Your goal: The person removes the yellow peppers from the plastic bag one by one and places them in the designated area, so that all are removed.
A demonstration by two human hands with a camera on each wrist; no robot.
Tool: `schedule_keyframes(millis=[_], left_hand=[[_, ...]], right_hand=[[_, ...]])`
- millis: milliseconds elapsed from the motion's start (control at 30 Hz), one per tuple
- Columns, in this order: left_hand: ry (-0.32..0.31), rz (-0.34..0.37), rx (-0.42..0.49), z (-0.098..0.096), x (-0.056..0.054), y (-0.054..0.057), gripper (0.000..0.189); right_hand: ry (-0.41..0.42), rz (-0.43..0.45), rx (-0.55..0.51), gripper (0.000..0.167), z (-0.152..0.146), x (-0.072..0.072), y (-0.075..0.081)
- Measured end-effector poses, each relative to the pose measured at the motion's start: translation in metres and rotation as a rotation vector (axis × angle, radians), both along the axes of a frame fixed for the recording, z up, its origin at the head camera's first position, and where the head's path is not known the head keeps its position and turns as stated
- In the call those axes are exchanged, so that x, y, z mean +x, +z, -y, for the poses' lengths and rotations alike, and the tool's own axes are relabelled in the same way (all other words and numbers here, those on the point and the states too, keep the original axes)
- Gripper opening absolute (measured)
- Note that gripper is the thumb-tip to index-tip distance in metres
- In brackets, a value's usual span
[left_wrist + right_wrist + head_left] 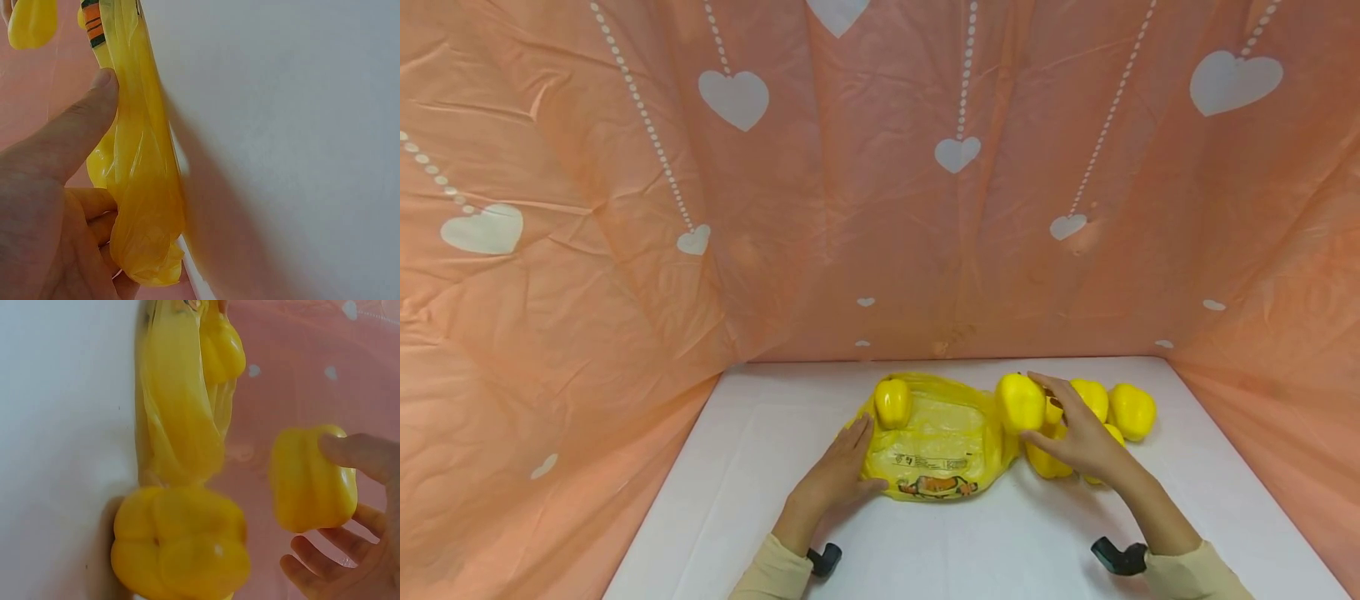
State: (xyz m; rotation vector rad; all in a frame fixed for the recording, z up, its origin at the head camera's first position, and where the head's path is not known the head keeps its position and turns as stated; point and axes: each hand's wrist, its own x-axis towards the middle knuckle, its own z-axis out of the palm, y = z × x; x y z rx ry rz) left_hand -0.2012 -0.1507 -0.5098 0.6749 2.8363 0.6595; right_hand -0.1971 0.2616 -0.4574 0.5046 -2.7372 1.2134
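A yellow plastic bag [936, 437] with printing lies spread on the white table. One yellow bell pepper [892, 404] rests at its left part. Along the bag's left edge lies my left hand [842, 467], fingers straight and thumb apart at the near corner. The left wrist view shows that thumb [100, 103] against the crumpled bag [144, 162]. My right hand [1078, 437] holds another yellow bell pepper [1020, 403] between thumb and fingers, at the bag's right edge. In the right wrist view, this held pepper [312, 481] appears raised above the tabletop.
Several more yellow bell peppers [1132, 412] are grouped on the table [737, 483] to the right of the bag, partly hidden by my right hand. An orange-pink sheet [887, 250] with white hearts encloses the back and sides. Black wrist mounts [1120, 557] sit at both wrists.
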Motion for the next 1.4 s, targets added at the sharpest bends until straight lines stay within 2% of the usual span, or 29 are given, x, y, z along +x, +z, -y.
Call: schedule_keyframes(millis=[333,633,867,1233,1400], left_hand=[[-0.009,-0.014,-0.012,0.001,-0.002,-0.004,0.105],[-0.006,0.001,-0.008,0.001,-0.002,-0.002,0.105],[-0.008,-0.006,-0.008,0.001,-0.002,-0.001,0.106],[-0.007,-0.013,-0.010,0.001,-0.001,-0.002,0.105],[-0.004,-0.020,-0.022,0.000,0.001,0.001,0.104]], right_hand=[[0.003,-0.055,-0.018,0.093,-0.016,0.005,0.002],[-0.060,-0.010,0.005,0.093,-0.032,0.012,0.007],[-0.071,-0.073,0.038,0.091,-0.049,0.014,0.008],[-0.082,0.017,0.050,0.097,-0.071,0.016,0.011],[-0.090,0.016,0.069,0.098,-0.081,0.019,0.011]])
